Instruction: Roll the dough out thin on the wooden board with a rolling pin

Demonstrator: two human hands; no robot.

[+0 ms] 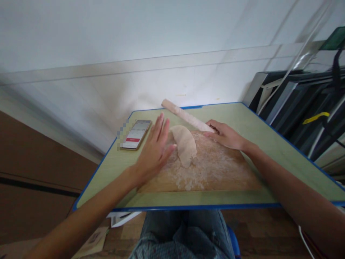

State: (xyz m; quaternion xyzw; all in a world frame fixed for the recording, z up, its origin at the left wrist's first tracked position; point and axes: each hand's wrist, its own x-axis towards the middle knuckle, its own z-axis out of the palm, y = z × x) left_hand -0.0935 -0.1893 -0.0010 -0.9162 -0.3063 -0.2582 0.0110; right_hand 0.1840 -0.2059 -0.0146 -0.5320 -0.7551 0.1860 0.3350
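A flattened piece of pale dough [184,144] lies on a floury wooden board [229,176], its edge uneven at the near end. My left hand [156,147] is held over the left side of the board with fingers stretched out, covering part of the dough's left side; whether it touches the dough I cannot tell. At the board's far right, my right hand [225,135] is closed round the near end of a flour-dusted rolling pin [185,117]. The pin slants away to the far left, its other end at the table's back edge.
A phone [137,135] with a lit screen lies left of the board on the pale green table [194,199] with a blue rim. The white wall [148,82] stands behind it. Dark flat panels [304,97] and cables lean at the right.
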